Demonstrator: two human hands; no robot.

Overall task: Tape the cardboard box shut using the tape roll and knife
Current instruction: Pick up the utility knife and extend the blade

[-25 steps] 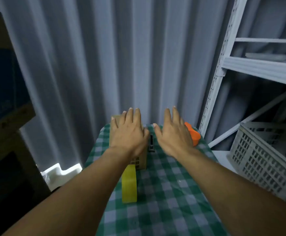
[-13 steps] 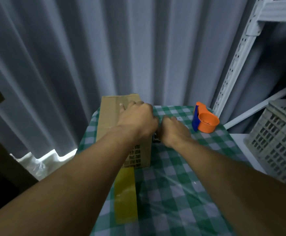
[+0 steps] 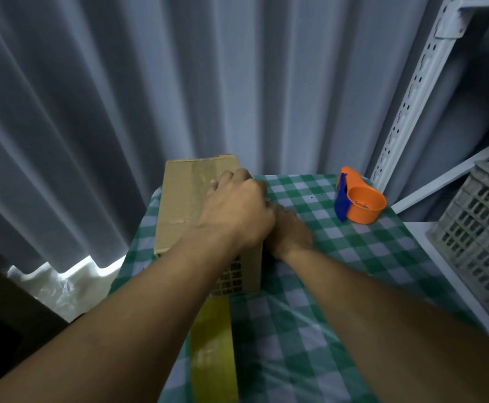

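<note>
A brown cardboard box (image 3: pixel 179 205) stands on the green checked table (image 3: pixel 339 271), its top flaps closed with old tape along the seam. My left hand (image 3: pixel 234 213) lies on the box's top right edge, fingers curled over it. My right hand (image 3: pixel 289 234) is low against the box's right side, its fingers hidden behind my left hand. A yellow strip of tape (image 3: pixel 212 353) runs from the box's near face down the table toward me. An orange and blue tape dispenser (image 3: pixel 362 205) sits at the far right of the table. No knife shows.
A grey plastic crate (image 3: pixel 481 228) stands on a white shelf to the right, beside a perforated metal upright (image 3: pixel 412 91). A grey curtain hangs right behind the table. White plastic wrapping (image 3: pixel 63 280) lies on the floor at the left.
Both hands dropped from flat and spread above the table to the box; the left curled onto its top, the right went down beside it. The small dark object between them is now covered.
</note>
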